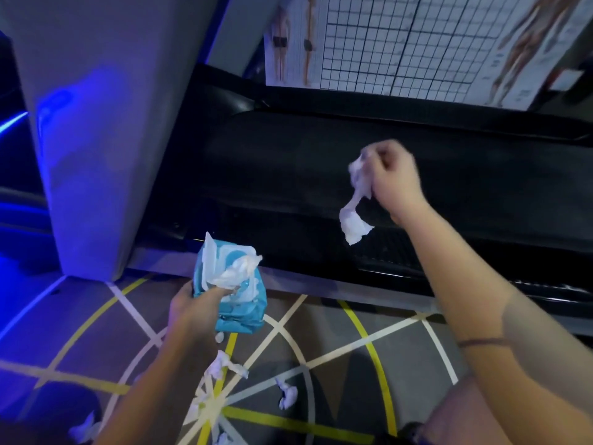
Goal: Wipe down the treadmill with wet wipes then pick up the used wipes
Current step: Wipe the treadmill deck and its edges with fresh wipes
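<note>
My right hand [393,175] grips a white wet wipe [353,220] that hangs twisted above the black treadmill belt [272,175]. My left hand [192,308] holds a blue pack of wet wipes [239,311] with its flap open and a wipe sticking out of the top, just over the treadmill's near side rail [321,285]. Several crumpled used wipes lie on the floor below: one [224,367] under the pack, one [287,395] to its right, one [83,430] at the lower left.
A grey treadmill upright [96,139] rises at the left, lit blue. Anatomy and grid posters [401,40] hang on the wall behind the belt. The floor [321,364] has yellow and white line markings. My knee [465,419] shows at the bottom right.
</note>
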Demonstrator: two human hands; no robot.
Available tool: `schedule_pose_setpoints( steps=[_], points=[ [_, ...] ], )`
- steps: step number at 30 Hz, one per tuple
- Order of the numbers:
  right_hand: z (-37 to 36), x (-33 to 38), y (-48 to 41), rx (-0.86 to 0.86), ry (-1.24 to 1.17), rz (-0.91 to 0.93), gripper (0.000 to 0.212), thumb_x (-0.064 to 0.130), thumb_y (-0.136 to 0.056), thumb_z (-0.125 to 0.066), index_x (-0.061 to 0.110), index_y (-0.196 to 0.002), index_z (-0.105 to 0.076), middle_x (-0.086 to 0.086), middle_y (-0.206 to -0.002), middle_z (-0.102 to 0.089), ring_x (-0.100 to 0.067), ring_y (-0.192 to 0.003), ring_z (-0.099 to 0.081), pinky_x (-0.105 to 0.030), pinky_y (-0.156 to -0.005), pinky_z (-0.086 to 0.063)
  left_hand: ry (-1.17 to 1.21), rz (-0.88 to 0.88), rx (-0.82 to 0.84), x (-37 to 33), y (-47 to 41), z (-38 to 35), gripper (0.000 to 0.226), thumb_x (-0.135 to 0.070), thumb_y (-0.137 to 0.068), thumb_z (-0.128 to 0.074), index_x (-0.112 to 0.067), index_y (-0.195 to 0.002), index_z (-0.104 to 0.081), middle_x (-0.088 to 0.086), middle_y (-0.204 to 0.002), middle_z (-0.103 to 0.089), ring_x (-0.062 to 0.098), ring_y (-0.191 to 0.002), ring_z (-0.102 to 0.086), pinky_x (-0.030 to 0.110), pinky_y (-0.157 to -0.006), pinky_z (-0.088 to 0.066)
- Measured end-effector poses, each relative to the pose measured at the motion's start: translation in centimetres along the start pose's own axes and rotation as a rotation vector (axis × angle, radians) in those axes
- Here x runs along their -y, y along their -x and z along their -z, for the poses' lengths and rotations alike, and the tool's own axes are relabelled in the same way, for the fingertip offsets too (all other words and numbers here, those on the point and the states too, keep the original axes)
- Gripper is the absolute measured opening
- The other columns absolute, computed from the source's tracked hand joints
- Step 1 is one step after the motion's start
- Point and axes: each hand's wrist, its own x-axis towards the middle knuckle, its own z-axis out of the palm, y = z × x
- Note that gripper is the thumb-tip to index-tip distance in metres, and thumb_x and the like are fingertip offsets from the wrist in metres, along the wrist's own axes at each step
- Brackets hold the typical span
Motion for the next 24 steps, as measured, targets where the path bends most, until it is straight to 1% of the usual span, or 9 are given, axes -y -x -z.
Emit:
schedule_pose_setpoints(
  steps=[1, 3, 5, 8, 10, 13, 17, 21, 24],
  points=[
    [-0.2, -0.8, 0.9, 0.112, 0.154, 0.056, 0.011, 0.018, -0.099, -0.054, 0.019, -0.094, -0.064, 0.004, -0.086, -0.071, -0.002, -0.073, -0.066, -0.016, -0.065, -0.051, -0.01, 0.0, 0.014, -0.1, 0.1, -0.2, 0.035, 0.0, -0.089, -0.076, -0.011, -0.121, -0.07, 0.018, -0.103, -0.078, 0.035, -0.085, -0.078, 0.04, -0.068, -0.061],
    [-0.7, -3.2, 3.0, 0.301, 0.425, 0.1, 0.013, 0.017, -0.098, -0.051, 0.019, -0.091, -0.062, 0.001, -0.083, -0.068, -0.011, -0.07, -0.065, -0.03, -0.065, -0.056, -0.015, 0.008, 0.033, -0.2, 0.6, -0.6, 0.033, 0.0, -0.091, -0.074, -0.012, -0.122, -0.068, 0.016, -0.103, -0.077, 0.034, -0.087, -0.077, 0.036, -0.067, -0.059],
    [-0.4, -6.5, 4.5, 0.325, 0.513, -0.008, 0.017, 0.018, -0.1, -0.048, 0.017, -0.091, -0.062, -0.004, -0.084, -0.068, -0.02, -0.068, -0.064, -0.041, -0.063, -0.057, -0.015, 0.011, 0.04, -0.3, 0.7, -1.1, 0.032, -0.002, -0.092, -0.073, -0.013, -0.122, -0.067, 0.015, -0.104, -0.076, 0.033, -0.087, -0.076, 0.036, -0.067, -0.058],
    [1.8, -10.3, 5.7, 0.183, 0.484, -0.277, 0.02, 0.017, -0.1, -0.046, 0.015, -0.093, -0.065, -0.008, -0.087, -0.07, -0.026, -0.071, -0.065, -0.038, -0.059, -0.055, -0.026, 0.011, 0.07, -0.2, 0.4, -2.1, 0.037, -0.003, -0.089, -0.076, -0.013, -0.124, -0.067, 0.016, -0.108, -0.077, 0.034, -0.087, -0.077, 0.038, -0.063, -0.06],
    [3.9, -12.3, 6.3, 0.058, 0.449, -0.398, 0.02, 0.016, -0.1, -0.048, 0.007, -0.099, -0.066, -0.011, -0.094, -0.07, -0.028, -0.083, -0.064, -0.028, -0.068, -0.046, -0.009, 0.014, 0.088, -0.1, 0.5, -3.3, 0.038, -0.001, -0.091, -0.073, -0.012, -0.127, -0.066, 0.017, -0.108, -0.077, 0.033, -0.086, -0.076, 0.034, -0.056, -0.059],
    [7.1, -13.8, 7.3, -0.116, 0.324, -0.58, 0.023, 0.017, -0.101, -0.048, -0.001, -0.105, -0.062, -0.007, -0.099, -0.065, -0.024, -0.093, -0.059, -0.026, -0.077, -0.041, 0.002, 0.016, 0.174, 0.1, 0.9, -6.2, 0.036, 0.0, -0.092, -0.072, -0.012, -0.125, -0.068, 0.016, -0.105, -0.079, 0.031, -0.086, -0.079, 0.038, -0.066, -0.062],
    [10.7, -15.9, 8.1, -0.148, 0.291, -0.71, 0.027, 0.015, -0.097, -0.049, -0.004, -0.104, -0.068, -0.018, -0.104, -0.073, -0.036, -0.103, -0.067, -0.037, -0.088, -0.054, -0.002, 0.008, 0.272, -0.1, 1.3, -11.2, 0.034, 0.003, -0.09, -0.071, -0.014, -0.119, -0.071, 0.014, -0.102, -0.079, 0.025, -0.077, -0.079, 0.033, -0.059, -0.061],
    [13.2, -15.0, 9.5, -0.256, 0.05, -0.767, 0.013, 0.015, -0.092, -0.05, 0.007, -0.091, -0.061, -0.01, -0.091, -0.065, -0.028, -0.091, -0.063, -0.035, -0.084, -0.049, -0.052, -0.022, 0.379, 0.3, 2.7, -14.7, 0.035, 0.0, -0.092, -0.072, -0.016, -0.123, -0.069, 0.01, -0.102, -0.078, 0.02, -0.072, -0.078, 0.035, -0.055, -0.062],
    [14.8, -15.6, 9.4, -0.275, 0.049, -0.816, 0.022, 0.015, -0.094, -0.047, 0.007, -0.106, -0.064, -0.01, -0.109, -0.066, -0.028, -0.111, -0.063, -0.038, -0.098, -0.051, -0.106, -0.041, 0.403, 0.9, 3.5, -15.5, 0.035, -0.002, -0.093, -0.073, -0.016, -0.124, -0.068, 0.01, -0.101, -0.078, 0.021, -0.073, -0.079, 0.033, -0.052, -0.061]
  ],
)
